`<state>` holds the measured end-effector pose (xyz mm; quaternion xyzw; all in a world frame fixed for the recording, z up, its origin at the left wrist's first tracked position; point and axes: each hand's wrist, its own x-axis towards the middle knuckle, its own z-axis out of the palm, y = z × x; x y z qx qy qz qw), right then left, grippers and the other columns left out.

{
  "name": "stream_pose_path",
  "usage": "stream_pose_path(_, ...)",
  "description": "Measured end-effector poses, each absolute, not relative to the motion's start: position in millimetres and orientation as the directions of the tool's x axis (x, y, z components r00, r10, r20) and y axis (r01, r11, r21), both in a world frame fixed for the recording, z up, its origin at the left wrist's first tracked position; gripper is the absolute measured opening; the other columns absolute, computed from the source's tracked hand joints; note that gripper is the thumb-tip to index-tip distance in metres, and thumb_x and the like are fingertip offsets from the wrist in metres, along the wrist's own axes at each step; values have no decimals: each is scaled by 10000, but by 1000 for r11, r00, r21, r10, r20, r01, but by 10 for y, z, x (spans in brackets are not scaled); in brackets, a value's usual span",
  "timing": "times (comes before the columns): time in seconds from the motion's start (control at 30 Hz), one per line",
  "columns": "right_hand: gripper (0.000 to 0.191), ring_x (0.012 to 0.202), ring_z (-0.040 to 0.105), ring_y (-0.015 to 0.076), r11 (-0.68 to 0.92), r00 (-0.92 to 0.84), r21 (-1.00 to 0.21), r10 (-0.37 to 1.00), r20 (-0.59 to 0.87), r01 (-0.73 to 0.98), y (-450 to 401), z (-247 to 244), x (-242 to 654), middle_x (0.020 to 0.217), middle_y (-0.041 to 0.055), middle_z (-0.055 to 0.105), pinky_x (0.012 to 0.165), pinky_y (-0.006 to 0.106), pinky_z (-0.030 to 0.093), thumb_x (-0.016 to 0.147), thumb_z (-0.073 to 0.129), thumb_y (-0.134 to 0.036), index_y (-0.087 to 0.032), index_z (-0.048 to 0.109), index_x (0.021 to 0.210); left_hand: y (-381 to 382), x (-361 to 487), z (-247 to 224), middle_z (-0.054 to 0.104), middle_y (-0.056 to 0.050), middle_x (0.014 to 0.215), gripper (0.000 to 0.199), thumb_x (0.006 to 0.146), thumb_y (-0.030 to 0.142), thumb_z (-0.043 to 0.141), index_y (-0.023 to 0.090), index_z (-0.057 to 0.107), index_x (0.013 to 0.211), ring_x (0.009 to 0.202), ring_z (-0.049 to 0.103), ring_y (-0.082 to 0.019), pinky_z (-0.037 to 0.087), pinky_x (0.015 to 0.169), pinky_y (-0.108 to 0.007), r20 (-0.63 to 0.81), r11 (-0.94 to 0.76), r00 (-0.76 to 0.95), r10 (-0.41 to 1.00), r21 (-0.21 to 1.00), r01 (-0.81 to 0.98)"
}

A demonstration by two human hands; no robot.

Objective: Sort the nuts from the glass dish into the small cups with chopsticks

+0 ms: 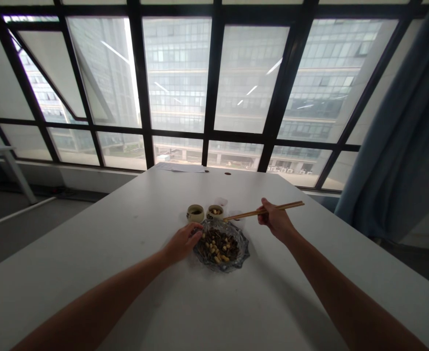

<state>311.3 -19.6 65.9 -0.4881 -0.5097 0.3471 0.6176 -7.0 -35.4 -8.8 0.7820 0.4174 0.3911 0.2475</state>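
Observation:
A cut-glass bowl (244, 249) stands in the middle of the white table, filled with peanuts (214, 248) and dark, seed-like pieces. My left hand (182, 242) grips the bowl's left rim between thumb and fingers. Held in my right hand (275, 220), a pair of wooden chopsticks (244, 214) points left, tips over the bowl's far edge near the cups. Whether the tips pinch anything is too small to tell. Just behind the bowl are two small pale cups: the left cup (195, 218) has something dark inside, and the right cup (210, 214) contains several peanuts.
Some clear plastic (220, 201) lies behind the right cup. Sheets of paper (181, 168) rest at the far edge of the table (144, 292). Beyond it are large windows, with a blue curtain (393, 146) to the right and another table (2, 148) at the left.

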Motion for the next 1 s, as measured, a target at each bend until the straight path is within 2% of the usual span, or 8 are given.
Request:
stream_pose_path(0.17, 610, 496, 612, 188, 489, 253, -825, 792, 556, 284, -349, 673, 2884, 545, 67, 658, 503, 321, 527, 809, 575, -802, -211, 643, 676, -368, -71, -64, 723, -76, 1068, 330, 932, 407, 480, 192, 652, 1114, 945, 660, -213, 522, 879, -337, 396, -525, 352, 848, 720, 454)
stream_pose_path(0.37, 578, 592, 665, 213, 537, 163, -739, 754, 637, 407, -397, 515, 2765, 608, 60, 692, 602, 344, 549, 892, 503, -756, -218, 650, 738, -360, -77, -74, 722, -69, 1061, 334, 933, 415, 481, 194, 658, 1111, 922, 661, -204, 524, 860, -325, 405, -530, 347, 846, 715, 456)
stream_pose_path(0.47, 518, 690, 712, 227, 536, 69, -725, 782, 619, 432, -355, 410, 2771, 724, 70, 746, 687, 358, 566, 894, 562, -706, -209, 679, 803, -349, -78, -90, 722, -74, 1049, 347, 932, 423, 479, 188, 656, 1116, 905, 660, -205, 525, 850, -330, 404, -531, 349, 845, 711, 462)
stream_pose_path(0.57, 535, 715, 720, 230, 521, 81, -742, 794, 603, 422, -331, 407, 2781, 741, 77, 751, 710, 365, 573, 895, 550, -717, -205, 685, 816, -344, -76, -104, 723, -73, 1032, 351, 935, 430, 476, 190, 655, 1117, 878, 655, -203, 524, 836, -333, 406, -530, 346, 846, 711, 462)
stream_pose_path(0.67, 611, 635, 696, 212, 525, 155, -782, 788, 595, 336, -365, 545, 2791, 663, 73, 724, 645, 343, 576, 852, 521, -793, -205, 676, 787, -340, -71, -113, 724, -64, 1005, 343, 936, 431, 481, 198, 661, 1112, 871, 649, -204, 526, 826, -332, 412, -530, 337, 846, 717, 453)
stream_pose_path(0.77, 678, 466, 607, 169, 478, 153, -828, 831, 534, 294, -455, 757, 2808, 519, 58, 651, 488, 294, 514, 827, 489, -839, -201, 654, 668, -336, -73, -108, 724, -63, 1009, 345, 934, 422, 482, 199, 660, 1127, 866, 645, -205, 530, 843, -342, 399, -520, 339, 852, 719, 461)
stream_pose_path(0.9, 665, 401, 550, 142, 410, -145, -853, 912, 384, 322, -610, 980, 2819, 450, 40, 606, 410, 257, 437, 768, 585, -829, -189, 653, 599, -341, -99, -88, 712, -95, 1152, 370, 912, 430, 519, 195, 650, 1166, 1027, 646, -248, 512, 956, -383, 392, -544, 391, 832, 710, 447)
stream_pose_path(1.0, 617, 403, 549, 134, 378, -341, -839, 906, 249, 391, -712, 1055, 2800, 444, 30, 601, 409, 239, 416, 783, 625, -769, -183, 663, 593, -348, -125, -82, 687, -114, 1241, 402, 897, 427, 542, 192, 629, 1212, 1156, 618, -281, 462, 1056, -415, 397, -579, 443, 804, 692, 430)
